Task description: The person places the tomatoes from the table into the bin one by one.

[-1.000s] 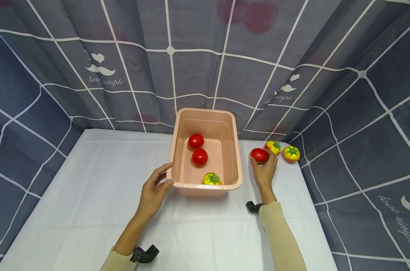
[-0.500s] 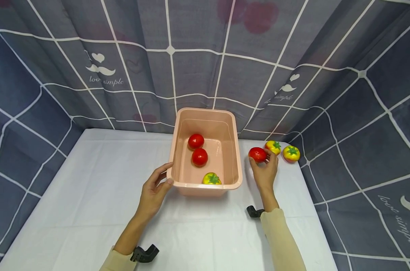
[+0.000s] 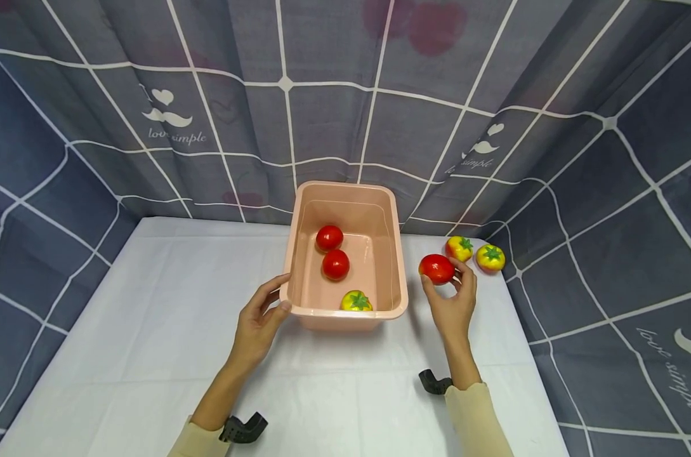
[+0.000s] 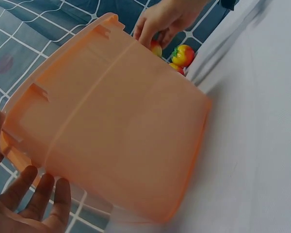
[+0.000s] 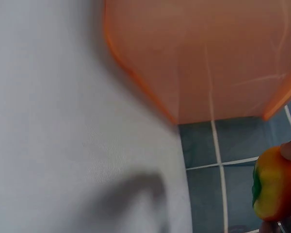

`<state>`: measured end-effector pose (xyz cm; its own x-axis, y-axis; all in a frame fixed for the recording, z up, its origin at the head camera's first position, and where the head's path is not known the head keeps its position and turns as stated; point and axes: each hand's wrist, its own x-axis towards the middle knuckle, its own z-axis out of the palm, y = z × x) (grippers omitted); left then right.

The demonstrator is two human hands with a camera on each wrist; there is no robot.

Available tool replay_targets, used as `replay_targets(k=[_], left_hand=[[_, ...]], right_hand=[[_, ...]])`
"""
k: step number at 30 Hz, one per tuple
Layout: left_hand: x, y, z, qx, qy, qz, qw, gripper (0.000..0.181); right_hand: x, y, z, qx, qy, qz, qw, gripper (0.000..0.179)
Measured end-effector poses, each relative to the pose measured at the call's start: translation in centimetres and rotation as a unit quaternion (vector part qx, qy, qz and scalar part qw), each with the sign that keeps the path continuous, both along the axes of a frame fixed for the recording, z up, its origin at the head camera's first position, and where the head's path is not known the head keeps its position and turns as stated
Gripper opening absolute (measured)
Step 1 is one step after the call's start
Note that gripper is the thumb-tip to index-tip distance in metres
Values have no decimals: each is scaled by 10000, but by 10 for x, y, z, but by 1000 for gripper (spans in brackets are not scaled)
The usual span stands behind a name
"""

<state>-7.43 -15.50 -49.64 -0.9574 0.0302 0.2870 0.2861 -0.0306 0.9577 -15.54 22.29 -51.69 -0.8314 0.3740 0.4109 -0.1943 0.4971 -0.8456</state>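
My right hand (image 3: pixel 452 306) pinches a red-and-yellow tomato (image 3: pixel 436 268) between thumb and fingers, right of the bin, its red side facing up. Held just above the tabletop, this tomato (image 5: pixel 274 187) shows its yellow, green-leafed end in the right wrist view. My left hand (image 3: pixel 259 324) grips the front left corner of the pink plastic bin (image 3: pixel 401 273) by its rim. Inside the bin lie two tomatoes red side up, a rear one (image 3: pixel 329 238) and a middle one (image 3: pixel 335 264). A third tomato (image 3: pixel 356 301) sits at the front wall, green leaves up.
Two more tomatoes stand leaf side up at the table's back right, one on the left (image 3: pixel 459 248) and one on the right (image 3: pixel 490 258). A white cloth covers the table (image 3: pixel 151 304). Grey checked curtains (image 3: pixel 334 127) enclose the back and both sides.
My right hand has raised the tomato and drawn it slightly toward me, away from the two at the back right. My left hand and the bin have stayed in place.
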Motion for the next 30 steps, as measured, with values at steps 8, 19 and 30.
replay_targets(k=[8, 19, 30], left_hand=[[-1, 0, -1, 33, -1, 7, 10000, 54], [0, 1, 1, 81, -25, -8, 10000, 54], [-1, 0, -1, 86, -80, -18, 9999, 54]], right_hand=[[28, -4, 9, -91, 442, 136, 9989, 72], [39, -7, 9, 115, 496, 91, 9987, 72], [41, -13, 23, 33, 884, 218, 9958, 74]])
